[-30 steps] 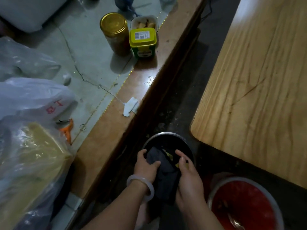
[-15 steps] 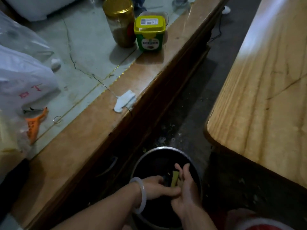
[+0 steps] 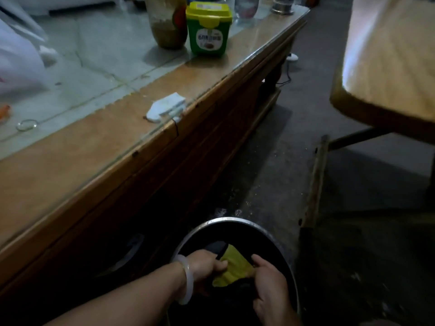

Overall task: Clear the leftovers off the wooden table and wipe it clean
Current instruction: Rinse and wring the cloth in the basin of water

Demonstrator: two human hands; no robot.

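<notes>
Grip: left hand (image 3: 206,267), right hand (image 3: 269,287), cloth (image 3: 235,267)

A basin (image 3: 235,219) sits on the floor at the near centre, and in it lies a cloth (image 3: 235,264) gripped by the left hand (image 3: 204,267) on its left and the right hand (image 3: 268,281) on its right. Left of the basin runs a glass-topped cabinet (image 3: 82,165), which bears a scrap of paper (image 3: 166,107) near its floor-side edge. Farther back on it a jar (image 3: 167,22) stands just left of a lidded tub (image 3: 208,29), with a plastic bag (image 3: 16,60) at far left. The wooden table (image 3: 388,67) stands to the right across a strip of floor, well apart from the basin.
</notes>
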